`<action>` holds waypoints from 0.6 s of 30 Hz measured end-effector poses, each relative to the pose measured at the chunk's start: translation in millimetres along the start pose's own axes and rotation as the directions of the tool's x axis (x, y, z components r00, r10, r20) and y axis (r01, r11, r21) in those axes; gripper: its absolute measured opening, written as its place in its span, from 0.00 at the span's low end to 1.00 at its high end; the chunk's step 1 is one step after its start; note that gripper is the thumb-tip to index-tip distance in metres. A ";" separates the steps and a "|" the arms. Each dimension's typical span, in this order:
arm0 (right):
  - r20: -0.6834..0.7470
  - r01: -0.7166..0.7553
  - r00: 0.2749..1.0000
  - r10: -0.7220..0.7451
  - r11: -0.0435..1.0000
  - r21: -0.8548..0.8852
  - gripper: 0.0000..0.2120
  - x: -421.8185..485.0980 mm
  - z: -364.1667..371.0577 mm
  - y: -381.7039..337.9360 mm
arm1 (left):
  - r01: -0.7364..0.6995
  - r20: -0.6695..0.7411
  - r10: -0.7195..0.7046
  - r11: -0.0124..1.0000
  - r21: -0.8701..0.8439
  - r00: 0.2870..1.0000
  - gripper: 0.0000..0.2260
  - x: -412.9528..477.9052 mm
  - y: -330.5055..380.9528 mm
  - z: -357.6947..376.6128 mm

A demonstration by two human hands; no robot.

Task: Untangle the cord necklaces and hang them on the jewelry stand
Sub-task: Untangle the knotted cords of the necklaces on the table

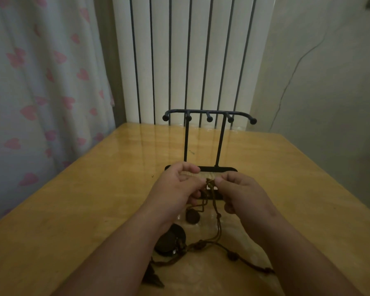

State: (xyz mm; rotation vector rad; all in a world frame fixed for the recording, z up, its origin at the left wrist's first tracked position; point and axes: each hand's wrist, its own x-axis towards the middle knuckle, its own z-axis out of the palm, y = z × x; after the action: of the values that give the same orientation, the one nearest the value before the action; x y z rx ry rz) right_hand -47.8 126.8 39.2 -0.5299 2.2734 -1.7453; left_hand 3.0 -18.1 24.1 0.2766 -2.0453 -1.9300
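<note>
Nearest the person, the tangled brown cord necklaces point(214, 242) lie on the wooden table point(73, 210) between the 2 forearms. A tassel point(153, 276) sits at the near edge, a dark round pendant point(171, 240) lies beside the left wrist, and a smaller oval pendant point(192, 215) is just beyond it. From there the cords rise to a knot held above the table. The left hand point(175, 186) and right hand point(241, 193) meet at that knot, each with fingers curled and fingertips pinching the cord from its own side. Just behind the hands the black jewelry stand point(208, 113) is upright on its flat base, with 2 posts and 5 knobbed hooks. A tiny gold bead point(152, 175) lies on the table to the left. Beyond the table are a white radiator point(179, 60), a heart-print curtain point(41, 82) and a pale wall point(329, 82).
</note>
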 end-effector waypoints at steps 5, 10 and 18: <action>0.033 -0.040 0.999 0.034 0.976 0.215 0.07 -0.5 -0.9 -2.7 | 0.003 0.007 -0.003 1.000 -0.018 1.000 0.11 0.9 0.1 0.4; 0.036 -0.081 0.997 0.072 0.895 0.440 0.08 0.8 -4.0 -3.3 | 0.033 0.040 -0.034 0.999 0.038 0.999 0.10 1.9 0.1 2.5; 0.025 -0.059 0.998 0.054 0.958 0.281 0.09 0.4 -6.9 -1.8 | 0.023 0.013 -0.025 0.989 0.144 1.000 0.10 1.3 -1.6 2.9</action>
State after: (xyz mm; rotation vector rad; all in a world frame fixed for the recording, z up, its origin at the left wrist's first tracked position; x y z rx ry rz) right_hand -50.6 132.3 42.8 -0.4156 1.9592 -1.9812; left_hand 0.6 -16.0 22.6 0.3225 -2.2040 -1.8061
